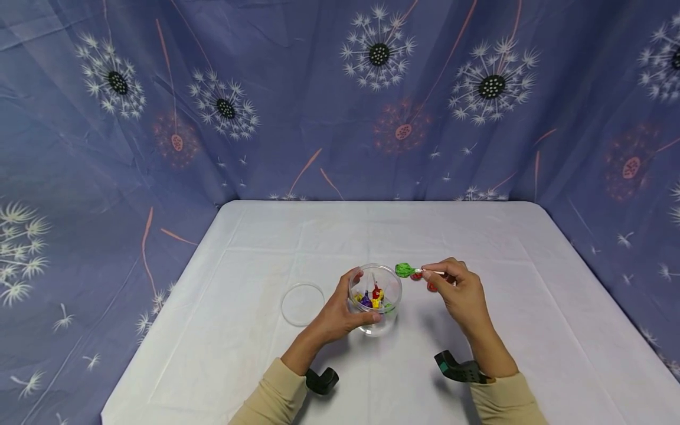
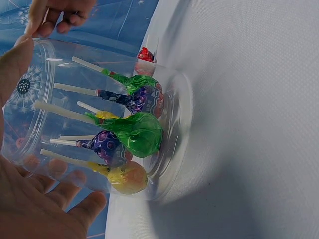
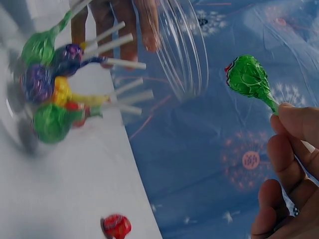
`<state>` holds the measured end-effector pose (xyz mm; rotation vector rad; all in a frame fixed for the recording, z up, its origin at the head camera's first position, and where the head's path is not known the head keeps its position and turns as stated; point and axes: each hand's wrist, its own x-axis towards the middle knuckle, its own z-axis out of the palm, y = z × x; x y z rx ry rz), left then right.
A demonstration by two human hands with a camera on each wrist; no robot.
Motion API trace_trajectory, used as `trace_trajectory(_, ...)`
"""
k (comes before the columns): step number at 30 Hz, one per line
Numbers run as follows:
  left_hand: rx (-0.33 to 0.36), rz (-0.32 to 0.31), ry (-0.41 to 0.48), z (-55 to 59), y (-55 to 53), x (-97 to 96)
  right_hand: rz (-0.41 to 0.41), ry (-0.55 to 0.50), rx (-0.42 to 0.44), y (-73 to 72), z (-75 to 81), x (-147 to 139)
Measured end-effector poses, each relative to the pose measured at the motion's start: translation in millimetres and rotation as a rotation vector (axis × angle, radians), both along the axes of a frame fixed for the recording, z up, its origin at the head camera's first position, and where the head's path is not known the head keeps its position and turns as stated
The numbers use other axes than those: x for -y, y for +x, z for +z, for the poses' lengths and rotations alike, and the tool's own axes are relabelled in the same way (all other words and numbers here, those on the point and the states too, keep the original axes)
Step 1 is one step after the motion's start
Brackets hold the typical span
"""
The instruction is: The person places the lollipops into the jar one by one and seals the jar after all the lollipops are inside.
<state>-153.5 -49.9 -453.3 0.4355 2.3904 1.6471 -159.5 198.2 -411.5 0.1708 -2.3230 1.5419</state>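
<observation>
A clear plastic jar without its lid stands on the table, with several wrapped lollipops in it, sticks up. Green, purple and yellow wrappers show through its wall. My left hand grips the jar from the left, thumb on the near side and fingers round the far side. To the right of the jar's rim, my right hand pinches a green lollipop by its stick, near the wrapper. That lollipop's head points left, towards the jar mouth, apart from the rim.
Red lollipops lie on the white-covered table, partly hidden beyond my right hand. Left of the jar lies a clear round lid. A blue dandelion-print cloth hangs behind the table and along its sides.
</observation>
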Motion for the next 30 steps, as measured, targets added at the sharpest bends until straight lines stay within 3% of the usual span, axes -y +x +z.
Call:
trace_trajectory(6, 0.004, 0.0, -0.004, 0.9, -0.1, 0.3, 0.07, 0.009, -0.035, 0.7, 11.0, 14.8)
trace_trajectory(12, 0.008, 0.009, -0.023, 1.3, -0.1, 0.4, 0.085, 0.038, -0.02, 6.4, 26.3, 28.9)
trace_trajectory(21, 0.0, 0.007, -0.024, 1.7, 0.4, 0.9, 0.112, 0.062, 0.008, -6.3, 6.2, 33.4)
trace_trajectory(30, -0.013, 0.002, -0.022, 1.1, 0.3, 1.7, 0.148, 0.084, -0.012, -12.2, -1.8, 47.4)
